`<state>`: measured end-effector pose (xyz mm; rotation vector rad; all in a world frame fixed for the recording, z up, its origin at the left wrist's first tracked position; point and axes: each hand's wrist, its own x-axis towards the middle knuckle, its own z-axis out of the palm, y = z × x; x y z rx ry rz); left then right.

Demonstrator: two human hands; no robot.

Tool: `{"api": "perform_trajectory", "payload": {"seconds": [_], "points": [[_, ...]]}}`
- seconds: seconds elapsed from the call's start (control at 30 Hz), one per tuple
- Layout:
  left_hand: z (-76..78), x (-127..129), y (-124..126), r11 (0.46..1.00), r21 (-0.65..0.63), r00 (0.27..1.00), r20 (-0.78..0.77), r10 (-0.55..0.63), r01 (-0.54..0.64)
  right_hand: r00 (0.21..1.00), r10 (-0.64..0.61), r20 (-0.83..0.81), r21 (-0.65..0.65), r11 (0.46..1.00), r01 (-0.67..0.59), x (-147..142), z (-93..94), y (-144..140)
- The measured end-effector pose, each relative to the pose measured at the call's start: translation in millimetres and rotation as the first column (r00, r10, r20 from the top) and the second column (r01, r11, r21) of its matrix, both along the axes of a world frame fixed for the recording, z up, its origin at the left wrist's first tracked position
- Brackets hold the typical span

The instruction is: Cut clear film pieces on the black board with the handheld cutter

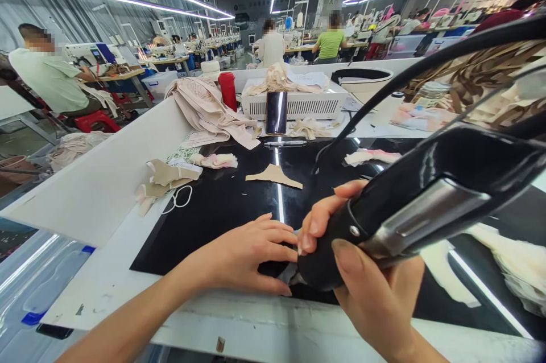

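You've got the black iron (409, 203) gripped in your right hand (375, 289), fingers wrapped tight around the handle end, thumb on the near side, nose pointing down at the near edge of the black mat (222, 203) on the counter (106, 277). Your left hand (251, 252) lies flat beside it, fingers stretched out and close together, pinning something dark against the mat right under the tip; the piece itself is mostly hidden, so I can't tell what it is. Looks to me like you're mid-press on a small part, and the next bit probably calls for keeping those left fingertips clear of the hot end while the piece stays flat. Iron's cord (426, 61) arcs up and away to the right. Further out, a tan cut fabric piece (275, 176) sits alone mid-mat, and a pile of tan pieces with white elastic (166, 181) is at the mat's left edge. Container-wise: a red cup (227, 90) at the back, contents not visible, next to a white slatted box (298, 104) with beige fabric heaped on top and a phone (276, 112) leaning on its front.
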<state>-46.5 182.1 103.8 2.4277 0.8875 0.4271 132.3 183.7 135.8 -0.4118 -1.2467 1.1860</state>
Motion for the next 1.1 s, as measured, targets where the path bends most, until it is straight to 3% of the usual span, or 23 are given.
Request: {"api": "perform_trajectory", "payload": {"seconds": [0.17, 0.47, 0.7, 1.1], "points": [[3.1, -1.3, -1.3, 1.0, -0.031, 1.0, -0.016, 0.005, -0.005, 0.999, 0.014, -0.031, -0.027, 1.0, -0.015, 9.9, 2.0, 6.6], [-0.9, 7.3, -3.9, 0.997, 0.062, 0.999, -0.003, 0.051, -0.051, 0.975, -0.217, -0.047, -0.01, 0.976, 0.217, 41.7, 9.0, 32.9], [-5.6, 16.3, -3.3, 0.998, 0.037, 0.993, -0.105, 0.052, -0.049, 0.984, -0.172, -0.043, -0.018, 0.985, 0.171, 39.4, -0.8, 29.7], [-7.7, 15.4, -2.9, 0.998, 0.042, 0.991, -0.126, 0.054, -0.049, 0.984, -0.175, -0.036, -0.016, 0.985, 0.174, 33.3, -8.3, 32.0]]}}
